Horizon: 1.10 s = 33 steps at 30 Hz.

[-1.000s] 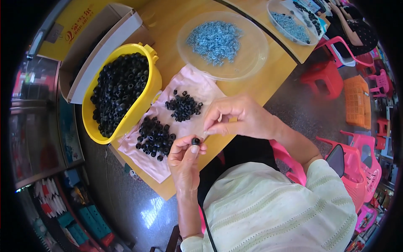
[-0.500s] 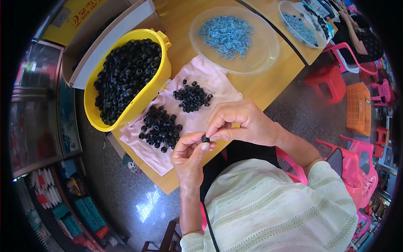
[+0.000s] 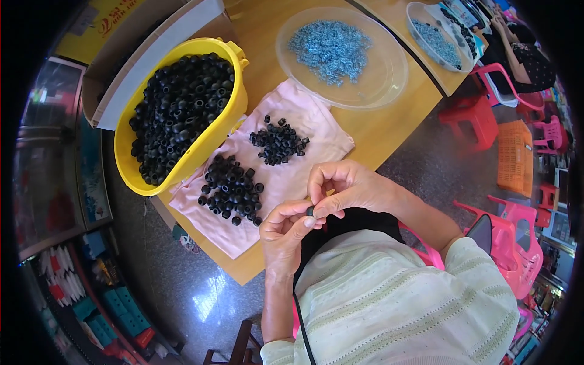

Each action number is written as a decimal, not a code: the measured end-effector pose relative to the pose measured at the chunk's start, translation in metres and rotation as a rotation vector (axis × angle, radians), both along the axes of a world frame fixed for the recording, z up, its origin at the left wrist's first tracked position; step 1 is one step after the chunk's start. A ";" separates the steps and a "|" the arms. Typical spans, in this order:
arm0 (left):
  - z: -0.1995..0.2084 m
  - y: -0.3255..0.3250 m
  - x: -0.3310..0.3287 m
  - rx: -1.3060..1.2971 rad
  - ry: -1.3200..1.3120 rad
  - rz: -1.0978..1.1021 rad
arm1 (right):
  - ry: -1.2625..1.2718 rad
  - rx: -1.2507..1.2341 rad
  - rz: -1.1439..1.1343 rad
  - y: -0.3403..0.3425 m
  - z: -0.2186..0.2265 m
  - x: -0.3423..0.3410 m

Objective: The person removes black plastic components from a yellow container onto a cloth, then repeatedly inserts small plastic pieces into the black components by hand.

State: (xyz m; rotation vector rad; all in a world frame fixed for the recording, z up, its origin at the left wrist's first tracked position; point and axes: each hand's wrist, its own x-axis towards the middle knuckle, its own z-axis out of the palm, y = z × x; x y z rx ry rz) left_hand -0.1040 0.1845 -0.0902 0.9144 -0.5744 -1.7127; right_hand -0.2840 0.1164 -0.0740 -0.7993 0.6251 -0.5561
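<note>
Head view: left hand (image 3: 285,230) is pinching a small black piece (image 3: 310,211) between thumb and fingers; right hand (image 3: 345,190) is gripping at the same piece, thumb and index fingertips meeting on it. Whether the right hand is also holding something tiny, cannot tell. Piece is sitting between both hands, near the edge of the table (image 3: 383,131). Pink cloth (image 3: 325,146) is carrying two black piles, larger pieces (image 3: 231,191) and smaller pieces (image 3: 278,143). Yellow tub (image 3: 201,150) is standing left; clear tray (image 3: 389,82) is holding blue bits (image 3: 330,52).
</note>
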 end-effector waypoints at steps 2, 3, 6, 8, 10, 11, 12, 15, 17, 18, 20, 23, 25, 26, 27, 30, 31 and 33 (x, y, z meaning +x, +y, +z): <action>0.000 -0.002 -0.001 0.025 0.001 0.000 | 0.024 -0.008 -0.007 0.000 0.001 0.000; 0.001 -0.003 -0.002 0.025 0.005 -0.004 | 0.045 -0.018 -0.013 0.000 0.002 -0.001; -0.001 -0.008 0.000 0.003 0.026 -0.014 | 0.173 -0.100 0.016 -0.003 0.006 -0.003; -0.007 -0.010 0.001 -0.054 0.107 -0.026 | 0.240 -0.197 -0.038 -0.008 0.007 -0.006; -0.012 -0.011 -0.001 -0.079 0.075 -0.022 | 0.304 -0.296 -0.085 -0.017 0.005 -0.009; -0.014 -0.013 -0.002 -0.101 0.039 -0.029 | 0.489 -0.582 -0.218 -0.021 -0.002 -0.009; -0.014 -0.014 -0.005 -0.104 0.044 -0.033 | 0.671 -0.868 -0.351 -0.025 -0.006 -0.008; -0.014 -0.012 -0.009 -0.073 -0.042 -0.029 | 0.727 -0.905 -0.406 -0.031 -0.016 -0.004; -0.014 -0.013 -0.008 -0.064 -0.036 0.001 | 0.749 -0.974 -0.448 -0.033 -0.025 -0.002; -0.016 -0.013 -0.008 -0.065 -0.036 0.000 | 0.773 -1.056 -0.462 -0.034 -0.028 -0.001; -0.019 -0.014 -0.006 -0.094 0.042 -0.012 | 0.796 -1.137 -0.478 -0.035 -0.031 -0.002; -0.018 -0.014 -0.006 -0.087 0.042 -0.013 | 0.812 -1.080 -0.434 -0.035 -0.030 -0.004; -0.020 -0.015 -0.006 -0.097 0.042 -0.007 | 0.659 -0.768 -0.406 -0.032 -0.022 -0.005; -0.021 -0.014 -0.006 -0.103 0.043 0.000 | 0.658 -0.769 -0.405 -0.030 -0.016 -0.006; -0.020 -0.014 -0.006 -0.102 0.043 0.003 | 0.556 -0.611 -0.363 -0.026 -0.008 -0.007; -0.018 -0.014 -0.004 -0.065 0.049 0.015 | 0.374 -0.463 -0.283 -0.013 0.009 -0.008; -0.017 -0.013 -0.002 -0.054 0.083 0.022 | 0.296 -0.470 -0.245 -0.008 0.014 -0.008; -0.012 -0.012 0.000 -0.047 0.111 0.031 | 0.276 -0.494 -0.203 -0.001 0.027 -0.006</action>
